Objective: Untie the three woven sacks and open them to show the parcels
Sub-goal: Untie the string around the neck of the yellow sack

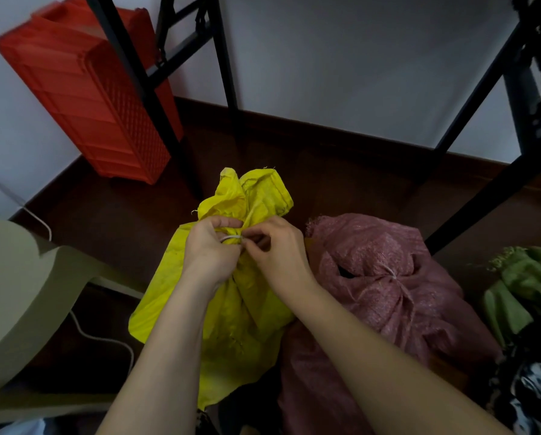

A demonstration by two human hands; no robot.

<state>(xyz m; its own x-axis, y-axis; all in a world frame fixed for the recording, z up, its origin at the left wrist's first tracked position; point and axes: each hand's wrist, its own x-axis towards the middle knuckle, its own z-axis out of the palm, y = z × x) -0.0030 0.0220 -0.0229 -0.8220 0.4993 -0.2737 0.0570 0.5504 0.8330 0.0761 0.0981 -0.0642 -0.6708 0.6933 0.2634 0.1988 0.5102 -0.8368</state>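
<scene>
A yellow woven sack (247,312) stands on the dark floor in the middle, its neck gathered and bound by a white tie (230,238). My left hand (209,246) grips the bunched neck just below the tie. My right hand (275,249) pinches the tie at its right side with thumb and fingertips. A pink woven sack (385,277) lies to the right, tied shut with a pale string. At the far right a green woven sack (520,293) shows only in part. No parcels are visible.
A red plastic crate (90,89) leans against the wall at the back left. Black metal table legs (225,58) stand behind and to the right. A pale round seat (11,293) and a white cable (106,340) lie at the left.
</scene>
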